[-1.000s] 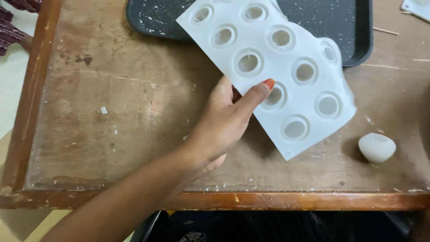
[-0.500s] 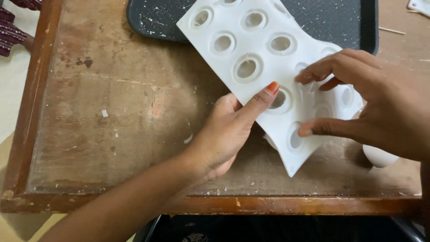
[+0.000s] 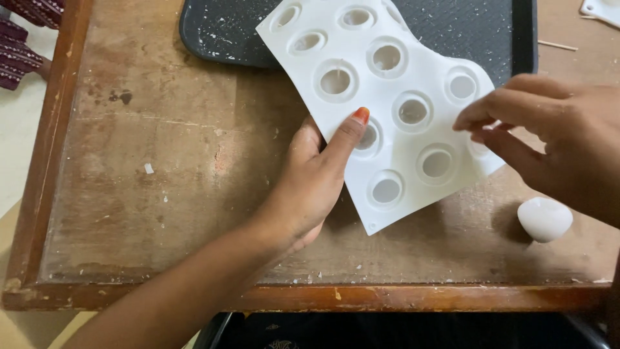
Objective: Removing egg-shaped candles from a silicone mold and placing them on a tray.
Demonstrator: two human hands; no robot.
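Left hand (image 3: 310, 187) grips white mold (image 3: 394, 110) at its left edge, long axis tilted over tray (image 3: 213, 39), right hand (image 3: 555, 139) fingers pinched loosely at its right edge, nearer egg (image 3: 544, 218).

Small craft workspace, likely at home rather than a factory floor. I work at a worn wooden table (image 3: 161, 194), its top stained and scratched, with a raised rim and white crumbs and flecks scattered across it. A dark tray (image 3: 452, 32) at the far side is dusted with the same white flakes. A white flexible mould (image 3: 387, 110) with round cavities and one white cast lump (image 3: 544, 219) near right point to casting of soap, wax or plaster; which, I cannot tell. Patterned maroon cloth (image 3: 19, 45) lies far left.
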